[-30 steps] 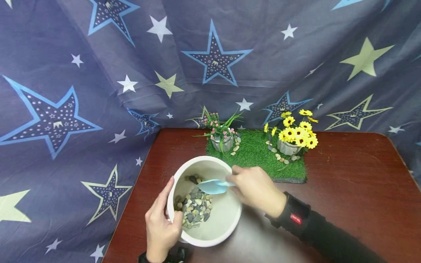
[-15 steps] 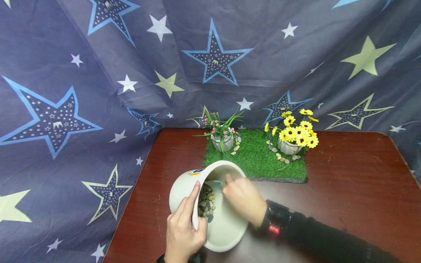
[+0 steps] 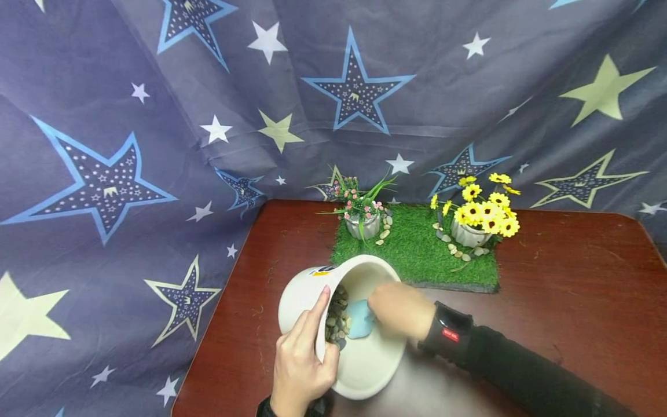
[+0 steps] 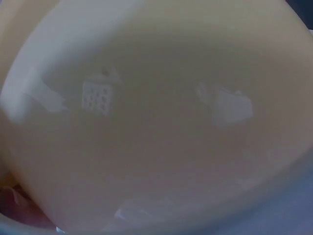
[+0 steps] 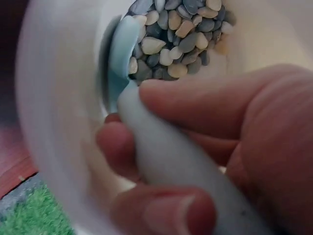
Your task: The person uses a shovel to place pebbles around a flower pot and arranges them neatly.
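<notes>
A white bucket [image 3: 298, 304] lies tilted on the table, its mouth turned toward the right. My left hand [image 3: 304, 356] grips its left rim, fingers along the outside wall and thumb at the edge. Grey and tan pebbles [image 3: 336, 318] have gathered against the bucket's left inner side. My right hand [image 3: 400, 310] reaches into the mouth and holds a small trowel by its handle. The trowel's light blue blade [image 3: 361, 318] is right at the pebbles. In the right wrist view, thumb and fingers wrap the pale handle [image 5: 168, 152]. Bucket wall fills most of the left wrist view.
Behind the bucket lies an artificial grass mat [image 3: 411, 255]. On it stand a pot of pink flowers [image 3: 363, 226] and a pot of yellow flowers [image 3: 471, 234], with small stones [image 3: 458, 253] around them. A starry cloth [image 3: 323, 156] hangs behind the brown table [image 3: 563, 289].
The bucket has tipped over to the right under my left hand, and its pebbles now show along the left. The trowel has gone deeper inside and its blade has turned. The head view has shifted slightly.
</notes>
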The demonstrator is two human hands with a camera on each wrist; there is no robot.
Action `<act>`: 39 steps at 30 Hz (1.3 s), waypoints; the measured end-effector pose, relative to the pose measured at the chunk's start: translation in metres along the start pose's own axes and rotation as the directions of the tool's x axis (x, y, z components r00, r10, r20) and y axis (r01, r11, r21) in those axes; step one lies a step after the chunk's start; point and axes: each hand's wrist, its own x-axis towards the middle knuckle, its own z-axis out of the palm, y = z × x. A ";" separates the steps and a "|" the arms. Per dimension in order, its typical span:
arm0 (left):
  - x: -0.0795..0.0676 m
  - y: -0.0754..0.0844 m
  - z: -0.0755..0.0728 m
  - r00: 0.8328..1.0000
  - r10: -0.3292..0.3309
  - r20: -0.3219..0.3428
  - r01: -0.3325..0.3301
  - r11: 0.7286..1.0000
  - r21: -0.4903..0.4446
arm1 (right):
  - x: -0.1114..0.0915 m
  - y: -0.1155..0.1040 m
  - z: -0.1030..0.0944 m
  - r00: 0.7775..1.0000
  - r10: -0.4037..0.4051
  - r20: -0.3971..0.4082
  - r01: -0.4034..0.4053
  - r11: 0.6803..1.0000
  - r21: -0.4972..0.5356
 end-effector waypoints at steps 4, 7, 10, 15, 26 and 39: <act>0.001 -0.002 -0.001 0.999 -0.032 -0.002 0.032 0.999 0.004 | -0.003 0.012 0.000 0.997 -0.080 0.008 0.080 0.996 0.037; 0.002 -0.005 -0.003 0.998 -0.065 -0.003 0.065 0.998 0.000 | -0.004 0.019 -0.001 0.989 -0.141 0.044 0.135 0.985 0.105; 0.002 -0.008 -0.005 0.996 -0.085 -0.016 0.085 0.996 0.007 | -0.003 0.022 -0.002 0.977 -0.196 0.080 0.179 0.967 0.179; 0.000 -0.009 -0.008 0.995 -0.096 -0.027 0.096 0.995 0.015 | -0.002 0.019 0.002 0.969 -0.235 0.072 0.216 0.954 0.205; 0.002 -0.008 -0.004 0.996 -0.085 -0.022 0.085 0.996 -0.009 | -0.008 -0.001 0.015 0.936 -0.291 -0.200 0.250 0.946 -0.203; -0.001 -0.016 -0.012 0.989 -0.146 -0.028 0.146 0.989 -0.004 | -0.006 0.001 0.018 0.896 -0.371 -0.245 0.246 0.873 -0.421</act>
